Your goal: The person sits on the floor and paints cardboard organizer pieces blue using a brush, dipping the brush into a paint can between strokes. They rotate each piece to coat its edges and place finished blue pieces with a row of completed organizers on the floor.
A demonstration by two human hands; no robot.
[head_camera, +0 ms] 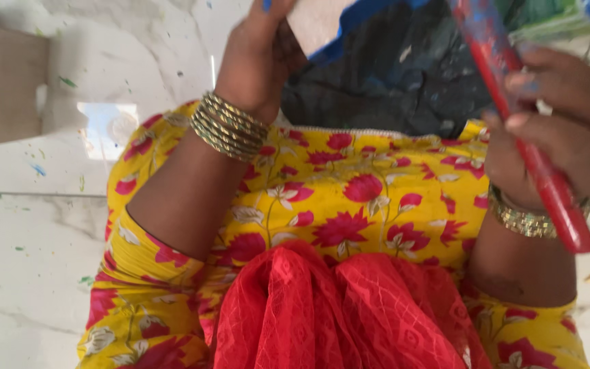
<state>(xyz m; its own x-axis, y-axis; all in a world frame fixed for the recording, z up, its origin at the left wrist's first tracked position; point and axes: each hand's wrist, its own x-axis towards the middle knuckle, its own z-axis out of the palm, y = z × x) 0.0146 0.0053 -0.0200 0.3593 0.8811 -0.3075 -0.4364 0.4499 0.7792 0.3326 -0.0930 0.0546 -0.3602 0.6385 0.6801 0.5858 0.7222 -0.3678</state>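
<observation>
Left hand (257, 58): fingers grip the blue-edged panel (319, 27), far.
Right hand (558, 133): fingers closed around red brush handle (527, 137).
Progress: blue edge painted; centre bare.

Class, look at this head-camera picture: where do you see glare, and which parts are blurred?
Head view: a bright glare patch lies on the pale marble floor, left of the left hand; the red brush handle in the right hand is smeared by motion blur; the floral yellow dress looks sharper.
</observation>
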